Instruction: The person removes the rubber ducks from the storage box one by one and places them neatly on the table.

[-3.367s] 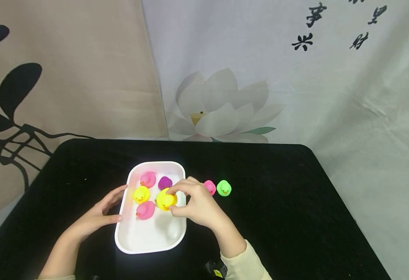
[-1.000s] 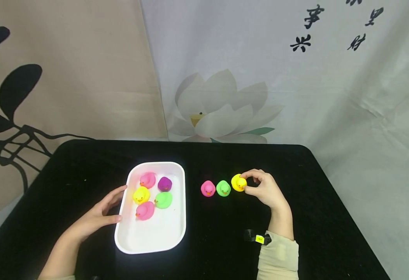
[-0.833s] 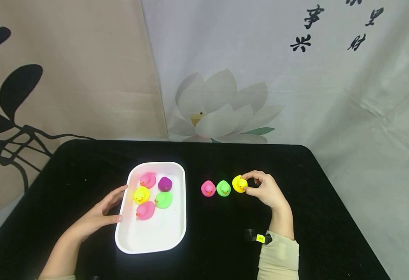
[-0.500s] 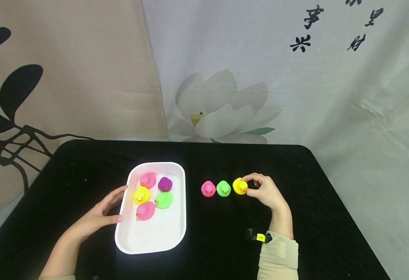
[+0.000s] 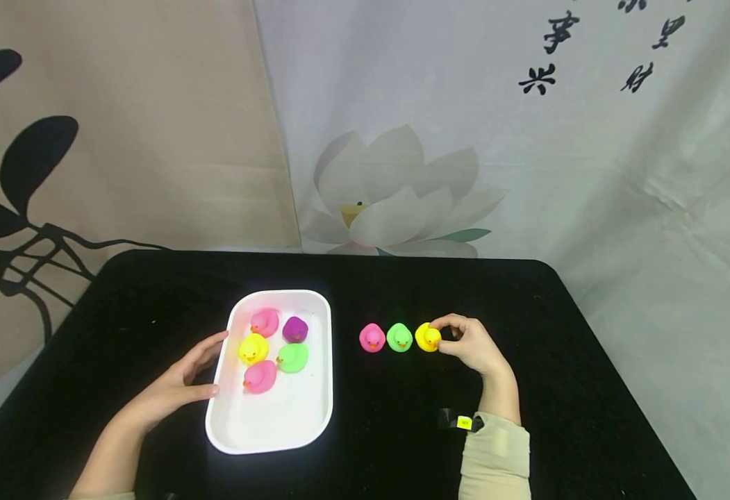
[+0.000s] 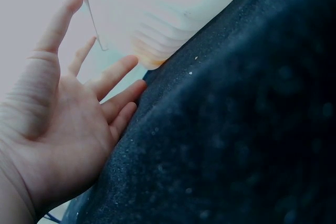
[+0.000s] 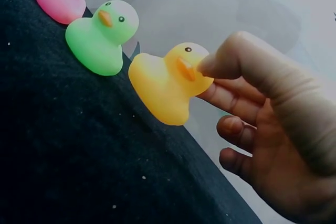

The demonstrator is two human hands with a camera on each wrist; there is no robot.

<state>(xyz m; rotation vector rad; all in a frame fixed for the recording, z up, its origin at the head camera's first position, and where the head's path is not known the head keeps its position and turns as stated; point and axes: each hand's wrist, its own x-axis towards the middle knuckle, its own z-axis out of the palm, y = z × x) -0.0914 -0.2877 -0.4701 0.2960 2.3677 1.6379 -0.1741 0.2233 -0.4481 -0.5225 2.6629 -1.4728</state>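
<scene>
Between thumb and fingers, my right hand (image 5: 474, 345) pinches a yellow rubber duck (image 5: 428, 337) at the right end of a short row. Beside it in that row stand a green duck (image 5: 399, 337) and a pink duck (image 5: 372, 338). In the right wrist view the thumb presses the head of the yellow duck (image 7: 163, 85). My left hand (image 5: 173, 389) touches the left rim of a white tray (image 5: 271, 423) with spread, fairly straight fingers; the left wrist view shows this hand (image 6: 68, 114) against the tray's side (image 6: 163, 30).
Inside the tray lie two pink ducks (image 5: 264, 322), a yellow duck (image 5: 253, 349), a green duck (image 5: 292, 358) and a purple toy (image 5: 295, 330). A black cloth (image 5: 527, 389) covers the table. Behind its far edge hangs a printed curtain (image 5: 402, 83).
My right hand has carried the yellow duck out of the tray to the right, then slightly nearer, level with the green duck. The left hand has stayed at the tray.
</scene>
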